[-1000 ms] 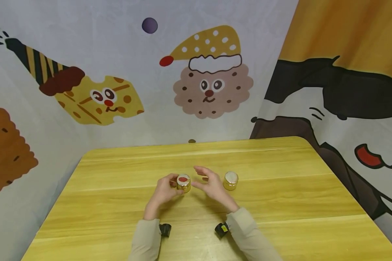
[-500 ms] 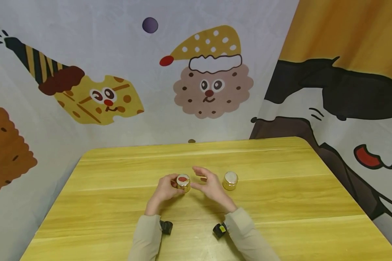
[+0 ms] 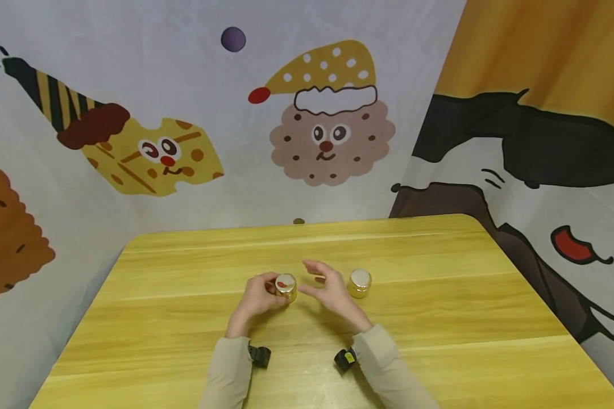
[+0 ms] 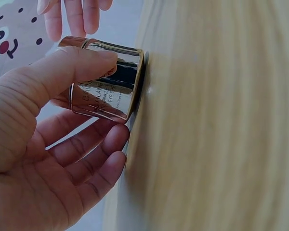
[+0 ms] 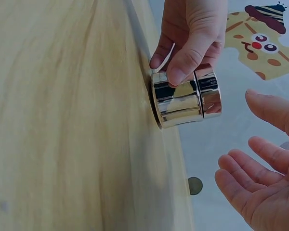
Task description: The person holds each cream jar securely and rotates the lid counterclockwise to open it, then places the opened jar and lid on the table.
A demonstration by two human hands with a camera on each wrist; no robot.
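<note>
In the head view my left hand [image 3: 257, 296] grips a shiny gold cream jar [image 3: 286, 288] at table centre, its thumb on the near side. Dark print ending in "eye cream" runs along the jar [image 4: 101, 98] in the left wrist view; its base is right at the tabletop. A red patch shows on the mirror-like lid. To the right of this jar is my right hand [image 3: 331, 288], fingers spread and relaxed, holding nothing. A gap separates it from the jar [image 5: 183, 106] in the right wrist view. Just beyond its back stands a second gold jar [image 3: 360, 284].
Both jars are on a wood-grain table [image 3: 430, 307] with rounded far corners. Behind it hangs a pale cloth [image 3: 184, 68] printed with cartoon figures. A black wrist camera [image 3: 260, 357] sits at the left cuff, another camera [image 3: 345, 359] at the right.
The red patch on the held jar's lid has shrunk and shifted to the left. Both hands stay nearly where they were, and the second jar has not moved on the table.
</note>
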